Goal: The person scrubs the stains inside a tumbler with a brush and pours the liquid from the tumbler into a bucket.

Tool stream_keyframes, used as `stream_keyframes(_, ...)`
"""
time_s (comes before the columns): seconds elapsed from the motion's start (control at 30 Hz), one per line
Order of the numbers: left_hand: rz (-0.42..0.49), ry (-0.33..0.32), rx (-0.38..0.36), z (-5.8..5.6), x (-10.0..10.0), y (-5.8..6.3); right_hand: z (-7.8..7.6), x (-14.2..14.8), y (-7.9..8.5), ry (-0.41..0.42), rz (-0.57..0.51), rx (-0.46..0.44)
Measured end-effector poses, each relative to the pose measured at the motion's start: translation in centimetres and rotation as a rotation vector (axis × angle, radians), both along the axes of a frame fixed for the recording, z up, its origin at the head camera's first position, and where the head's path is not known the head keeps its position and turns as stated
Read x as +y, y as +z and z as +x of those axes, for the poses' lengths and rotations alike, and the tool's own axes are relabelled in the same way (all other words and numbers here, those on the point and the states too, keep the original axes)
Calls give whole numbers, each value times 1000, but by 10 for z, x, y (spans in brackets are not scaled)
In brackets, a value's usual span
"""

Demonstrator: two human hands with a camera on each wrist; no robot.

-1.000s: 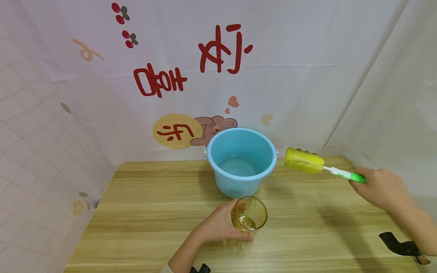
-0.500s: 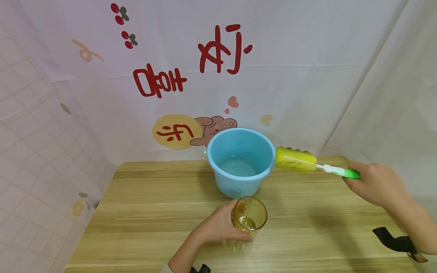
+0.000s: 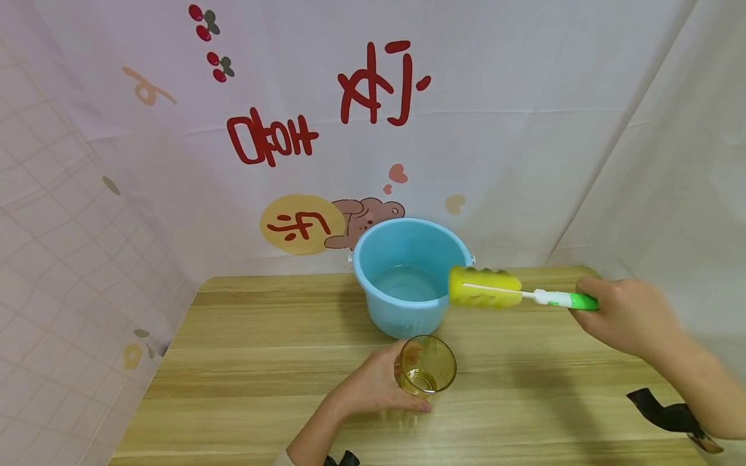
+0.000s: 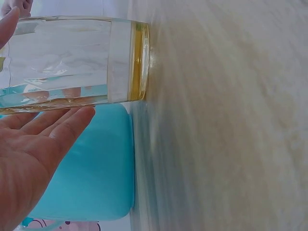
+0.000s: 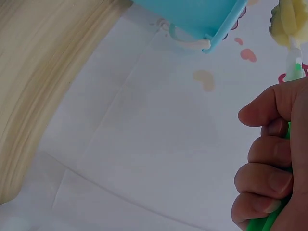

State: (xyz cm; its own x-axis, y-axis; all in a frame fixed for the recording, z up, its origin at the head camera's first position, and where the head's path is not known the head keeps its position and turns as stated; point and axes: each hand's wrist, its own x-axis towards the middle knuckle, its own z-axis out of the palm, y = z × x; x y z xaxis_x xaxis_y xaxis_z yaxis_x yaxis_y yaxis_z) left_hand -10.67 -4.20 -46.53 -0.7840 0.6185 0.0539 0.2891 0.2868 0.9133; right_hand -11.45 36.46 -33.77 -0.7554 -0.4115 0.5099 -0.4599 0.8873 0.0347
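My left hand (image 3: 375,383) grips an amber-tinted drinking glass (image 3: 438,367) that stands upright on the table, thumb on the near side and fingers behind. In the left wrist view the fingers (image 4: 72,126) lie along the wall of the glass, its thick base on the wood. Off to the right, my right hand (image 3: 629,317) holds a sponge cup brush (image 3: 484,288) by its green and white handle, fingers curled round it. The brush's yellow sponge head is in the air, overlapping the right front rim of a light blue bucket (image 3: 402,318) in the head view.
The bucket, with some water (image 3: 408,283) in the bottom, stands at the back of the wooden table (image 3: 245,362), just behind the glass. A white printed curtain (image 3: 501,142) hangs behind the table and along its sides. The bucket's white handle (image 5: 192,44) hangs at its side.
My right hand has carried the brush leftward and slightly down, from beside the bucket to overlapping its right front rim. My left hand and the glass have stayed in place.
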Motion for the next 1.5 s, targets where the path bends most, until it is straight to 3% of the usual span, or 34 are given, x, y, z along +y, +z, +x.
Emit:
stream_keyframes(0.53,48,-39,17,-2,0,-5,-1,-23,-5,153,25,123)
stream_keyframes(1.0,54,-43,-30,-1,1,-2,-3,-35,-5,246,55,88)
stream_keyframes(1.5,56,-63,-11,-2,0,-2,-3,-55,1,248,150,79)
